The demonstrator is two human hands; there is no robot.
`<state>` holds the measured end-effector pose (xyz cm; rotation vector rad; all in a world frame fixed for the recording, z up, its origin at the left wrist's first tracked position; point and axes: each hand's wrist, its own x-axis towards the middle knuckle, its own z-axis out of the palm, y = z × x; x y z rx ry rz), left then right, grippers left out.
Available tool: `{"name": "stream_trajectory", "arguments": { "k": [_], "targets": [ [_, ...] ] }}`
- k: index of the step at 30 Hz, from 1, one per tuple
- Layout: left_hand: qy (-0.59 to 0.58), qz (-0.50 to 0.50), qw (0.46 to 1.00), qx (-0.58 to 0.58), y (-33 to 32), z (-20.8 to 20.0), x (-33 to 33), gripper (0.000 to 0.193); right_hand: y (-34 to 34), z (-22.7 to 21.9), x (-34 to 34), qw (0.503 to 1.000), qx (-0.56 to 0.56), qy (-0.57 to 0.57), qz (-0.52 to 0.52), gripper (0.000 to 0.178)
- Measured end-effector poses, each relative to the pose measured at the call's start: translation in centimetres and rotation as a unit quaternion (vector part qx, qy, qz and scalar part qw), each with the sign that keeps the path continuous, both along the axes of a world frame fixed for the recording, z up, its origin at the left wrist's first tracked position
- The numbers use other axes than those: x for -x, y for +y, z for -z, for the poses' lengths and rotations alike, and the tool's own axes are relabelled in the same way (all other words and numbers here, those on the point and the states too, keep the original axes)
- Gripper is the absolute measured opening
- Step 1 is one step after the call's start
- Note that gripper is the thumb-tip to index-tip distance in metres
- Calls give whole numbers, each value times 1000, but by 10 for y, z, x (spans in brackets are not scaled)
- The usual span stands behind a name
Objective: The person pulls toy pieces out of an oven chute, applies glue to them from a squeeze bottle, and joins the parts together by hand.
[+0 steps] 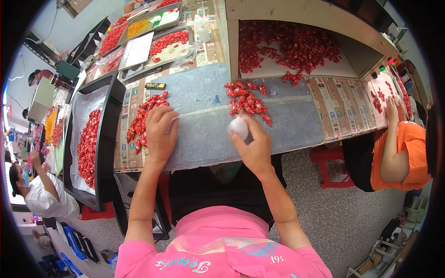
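My right hand point(255, 148) is closed round a white rounded bottle point(238, 127), held over the blue-grey mat point(199, 134) just in front of a small heap of red figures point(245, 99). My left hand point(161, 134) is at the left side of the mat, its fingers curled and thumb side facing in. A small pale bit shows at its fingertips, too small to name. Beside and partly under that hand lies another group of small glossy red figures point(139, 121).
A black tray point(107, 116) with red pieces stands at the left. Ahead is a shelf box point(296, 76) heaped with red figures. Metal trays point(185, 32) and a white squeeze bottle point(202, 30) sit farther back. A person in orange point(403, 153) works at the right.
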<state>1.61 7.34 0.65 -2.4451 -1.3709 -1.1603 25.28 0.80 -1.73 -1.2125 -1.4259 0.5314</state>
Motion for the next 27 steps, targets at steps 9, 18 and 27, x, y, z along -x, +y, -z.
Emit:
{"name": "stream_trajectory", "arguments": {
  "k": [9,18,27],
  "targets": [
    [-82,172,963,188,11,-3,-84,21,-42,-3,-39,988,103,113,33,45],
    [72,267,946,170,41,-2,-101,20,-67,-5,-47,982,146,122,13,43],
    [-156,238,893,350,-8,-7,-80,22,-66,-8,-50,996,83,28,-18,50]
  ]
}}
